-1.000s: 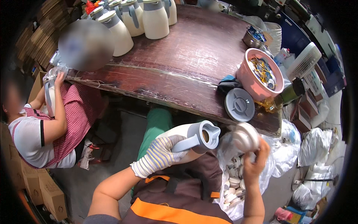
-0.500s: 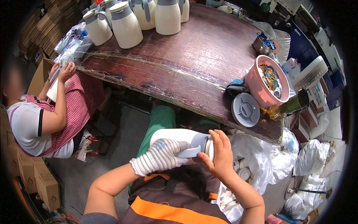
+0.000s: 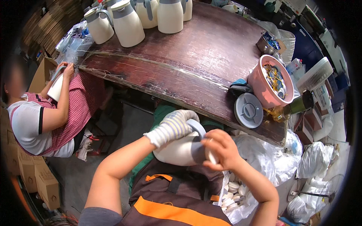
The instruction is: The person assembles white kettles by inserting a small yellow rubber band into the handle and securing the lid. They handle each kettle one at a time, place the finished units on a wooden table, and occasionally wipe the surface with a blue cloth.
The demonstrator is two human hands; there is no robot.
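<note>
A cream vacuum jug with a grey collar lies on its side over my lap, its mouth end toward the right. My left hand, in a striped knit glove, is closed around the jug's grey handle, which points up and away from me. Bare, my right hand has its fingers curled over the white lid at the mouth end. Part of that lid is hidden behind the fingers. Several similar jugs stand upright at the table's far left.
Along the right of the dark wooden table are a pink basin of small parts, a grey round lid and a metal bowl. A co-worker sits at the left, holding another jug. White bags with white lids lie right of my lap.
The jug has rolled about its length, so its handle has swung from the near side to the far upper side. My left hand moved up with it; my right fingers have curled further over the lid.
</note>
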